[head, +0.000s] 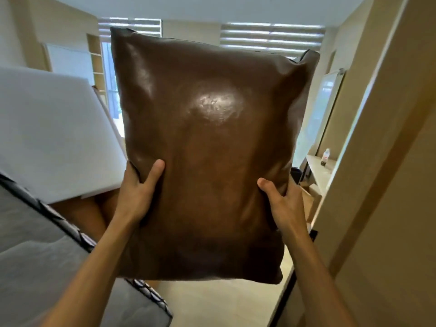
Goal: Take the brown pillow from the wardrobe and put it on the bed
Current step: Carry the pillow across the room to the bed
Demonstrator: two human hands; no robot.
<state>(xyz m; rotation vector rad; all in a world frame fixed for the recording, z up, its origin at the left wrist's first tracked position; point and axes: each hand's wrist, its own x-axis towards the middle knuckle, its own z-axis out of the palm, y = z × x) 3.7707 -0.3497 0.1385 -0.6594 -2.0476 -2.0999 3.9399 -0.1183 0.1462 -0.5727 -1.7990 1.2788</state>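
Left hand [139,192] and right hand [280,201] grip the glossy brown leatherette pillow [207,138] by its sides. Risk: the slick cover slips. The raised pillow also blocks the view, so it may miss the grey quilted bed [35,256], near left.

Plump brown pillow [207,142], glossy leather-like cover, rectangular. Upright in mid-air, long side vertical. Grey bed [35,244] sits below-left.

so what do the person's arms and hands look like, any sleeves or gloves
Left hand and right hand are bare: no gloves, watch or bands at the wrists. Both forearms are bare too, with no sleeve in view. The fingers are hidden behind the pillow, so rings cannot be ruled out.
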